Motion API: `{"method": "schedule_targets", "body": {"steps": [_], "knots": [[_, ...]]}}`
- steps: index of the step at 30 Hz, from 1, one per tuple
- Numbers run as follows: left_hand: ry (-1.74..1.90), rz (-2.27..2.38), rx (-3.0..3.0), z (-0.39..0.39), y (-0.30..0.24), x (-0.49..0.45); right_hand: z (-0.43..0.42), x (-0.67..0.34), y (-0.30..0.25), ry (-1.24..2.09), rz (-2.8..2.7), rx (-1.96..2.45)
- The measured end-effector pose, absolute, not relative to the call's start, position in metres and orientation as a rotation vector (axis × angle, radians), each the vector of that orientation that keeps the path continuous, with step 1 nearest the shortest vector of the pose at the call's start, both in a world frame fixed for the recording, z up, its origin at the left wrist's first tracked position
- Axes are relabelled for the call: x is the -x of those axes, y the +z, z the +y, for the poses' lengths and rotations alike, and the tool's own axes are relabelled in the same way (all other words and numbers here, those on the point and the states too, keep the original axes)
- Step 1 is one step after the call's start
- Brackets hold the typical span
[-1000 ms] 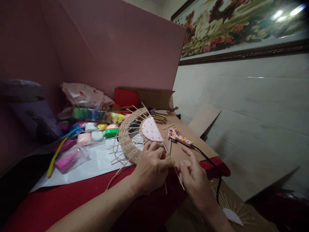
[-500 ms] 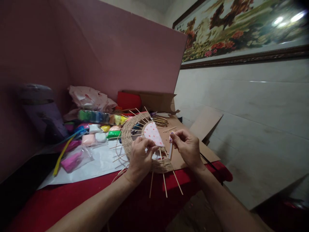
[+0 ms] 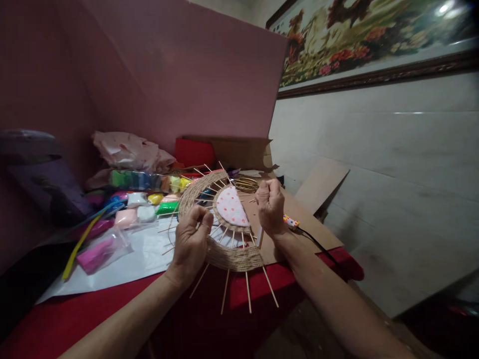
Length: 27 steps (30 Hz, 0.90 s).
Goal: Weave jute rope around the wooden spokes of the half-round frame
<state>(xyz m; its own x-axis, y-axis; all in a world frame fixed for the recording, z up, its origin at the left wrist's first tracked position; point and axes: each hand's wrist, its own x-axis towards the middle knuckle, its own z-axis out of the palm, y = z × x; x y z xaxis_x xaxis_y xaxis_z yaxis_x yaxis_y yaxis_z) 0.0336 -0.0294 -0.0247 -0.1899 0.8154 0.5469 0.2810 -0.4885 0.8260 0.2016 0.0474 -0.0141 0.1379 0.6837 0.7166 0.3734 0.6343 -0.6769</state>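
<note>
1. Fan-shaped weaving (image 3: 224, 254): one tan twine band curving around one pink dotted half-disc (image 3: 231, 209), thin sticks raying outward; four stick ends overhang the red tabletop (image 3: 93, 309) edge.
2. Left hand (image 3: 191, 242), grip pinching the band's left side.
3. Right hand (image 3: 270, 204), grip curled shut beside the half-disc; what it pinches, I cannot tell.

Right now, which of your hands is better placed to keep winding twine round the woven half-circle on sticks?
Probably the right hand: it is raised in a fist above the pink dotted semicircle, free to move. The left hand grips the woven twine band, steadying it.
</note>
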Motion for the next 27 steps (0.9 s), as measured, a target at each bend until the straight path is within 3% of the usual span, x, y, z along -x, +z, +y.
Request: {"method": "schedule_targets", "body": {"steps": [4,8,15,20,27], "knots": [[1.69,1.224,-1.643,-0.031,-0.025,-0.036,0.041,-0.204,-0.018,0.073,-1.578,0.982],[1.697,1.167,-1.675,-0.031,-0.009,-0.04,0.042,-0.205,-0.02,0.074,-1.586,0.974],[1.757,1.173,-1.828,-0.005,0.016,-0.031,0.05,-0.201,-0.026,0.339,-1.59,0.872],[1.814,1.363,-2.038,0.004,-0.006,-0.016,0.046,-0.195,-0.029,0.68,-1.612,0.752],[1.842,1.23,-2.227,0.001,-0.025,-0.015,0.03,-0.185,-0.028,1.1,-1.63,0.63]]}}
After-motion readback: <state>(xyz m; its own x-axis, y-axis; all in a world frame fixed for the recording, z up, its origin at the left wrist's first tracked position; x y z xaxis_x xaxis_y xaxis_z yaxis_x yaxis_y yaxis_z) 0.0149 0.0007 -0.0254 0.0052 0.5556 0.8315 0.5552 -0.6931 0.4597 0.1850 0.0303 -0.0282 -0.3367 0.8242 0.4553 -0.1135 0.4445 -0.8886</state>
